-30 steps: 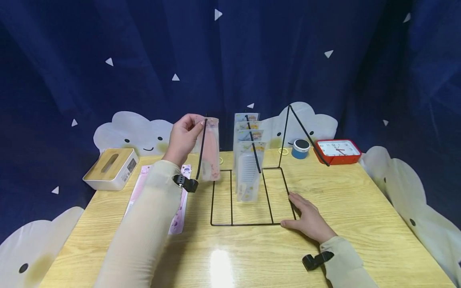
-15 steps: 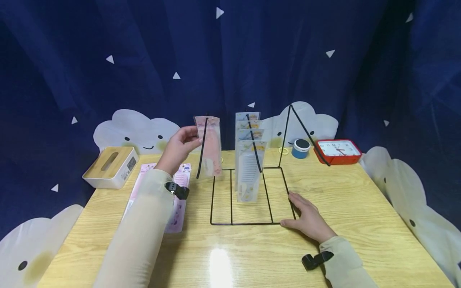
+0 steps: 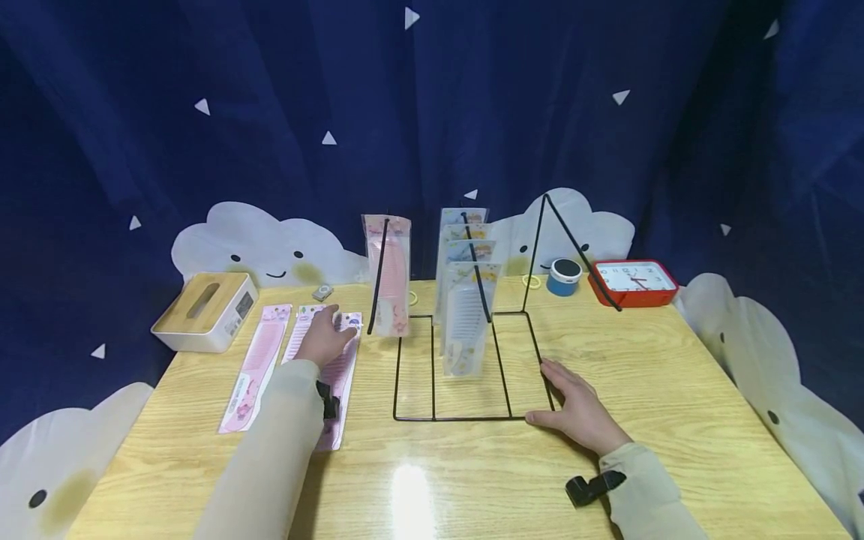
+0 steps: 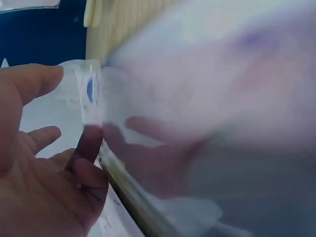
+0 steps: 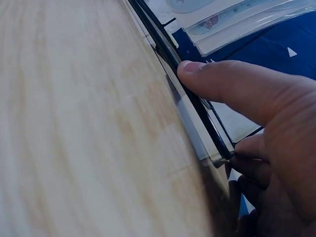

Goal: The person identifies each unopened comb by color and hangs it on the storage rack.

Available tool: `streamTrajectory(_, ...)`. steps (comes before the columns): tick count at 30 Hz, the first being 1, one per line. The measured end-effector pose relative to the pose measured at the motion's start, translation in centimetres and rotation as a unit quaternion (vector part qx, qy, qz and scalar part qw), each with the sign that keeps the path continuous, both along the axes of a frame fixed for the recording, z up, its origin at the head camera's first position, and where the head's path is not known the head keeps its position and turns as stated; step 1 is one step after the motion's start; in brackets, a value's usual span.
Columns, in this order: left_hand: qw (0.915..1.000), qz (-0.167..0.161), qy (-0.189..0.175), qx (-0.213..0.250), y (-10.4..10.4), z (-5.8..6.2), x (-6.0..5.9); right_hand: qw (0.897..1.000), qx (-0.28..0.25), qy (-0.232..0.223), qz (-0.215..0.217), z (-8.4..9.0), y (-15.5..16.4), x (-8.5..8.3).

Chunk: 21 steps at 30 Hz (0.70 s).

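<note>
Comb packets point(image 3: 340, 382): lying flat in a row near the left edge of the desk point(image 3: 432, 480), with one more pink packet point(image 3: 390, 274) hanging on the left rod of the wire rack point(image 3: 466, 418) and several pale ones point(image 3: 464, 315) hanging on the middle rod. Resting the left hand point(image 3: 325, 339) on the top end of the flat packets closest to the rack, fingers relaxed and only touching the plastic, not yet clasping anything; the left wrist view, though blurred, showing the thumb apart from the fingertips point(image 4: 91, 140) beside a clear hanging tab point(image 4: 91, 94). Pressing the right hand point(image 3: 574, 405) flat, fingers straight, on the front right corner of the rack's base, holding nothing, with the thumb point(image 5: 222, 84) lying along the black wire point(image 5: 197, 103). Judging the step well done by pinching a single packet at its tab end rather than its slippery middle, peeling it off the wood without dragging its neighbours, and lifting it upright so the hole is facing the rod. Judging it wise, too, to be weighting that corner firmly, since the light frame looks prone to sliding or tipping. Standing well apart along the back edge: a tissue box point(image 3: 205, 311), a blue tin point(image 3: 563, 277) and a red clock point(image 3: 632, 283).
</note>
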<state>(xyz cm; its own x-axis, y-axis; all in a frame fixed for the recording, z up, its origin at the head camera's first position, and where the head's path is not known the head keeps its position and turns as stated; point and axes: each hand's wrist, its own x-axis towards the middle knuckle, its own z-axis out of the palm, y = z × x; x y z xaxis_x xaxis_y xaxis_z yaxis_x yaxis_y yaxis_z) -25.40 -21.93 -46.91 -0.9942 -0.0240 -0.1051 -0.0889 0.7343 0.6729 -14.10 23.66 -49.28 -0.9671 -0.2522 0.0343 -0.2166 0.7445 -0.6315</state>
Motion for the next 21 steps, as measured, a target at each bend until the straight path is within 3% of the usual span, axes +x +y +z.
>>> streamTrajectory(5, 0.9988, -0.003, -0.017, -0.046, 0.3, -0.2, 0.2, 1.000, 0.000, -0.006, -0.002, 0.1, 0.0, 0.0)
streamTrajectory(11, 0.9985, 0.009, -0.002, -0.054, -0.3, 0.0, 0.7, 1.000, -0.002, -0.002, -0.003, 0.1, -0.1, -0.1)
streamTrajectory(17, 0.9990, 0.007, 0.012, -0.041, -1.0, 2.2, 1.8, 1.000, 0.002, -0.003, -0.003, 0.0, -0.1, -0.1)
streamTrajectory(21, 0.9973, 0.003, 0.073, -0.010, -1.3, 4.6, 3.4, 1.000, 0.004, -0.006, -0.007, 0.1, 0.0, -0.1)
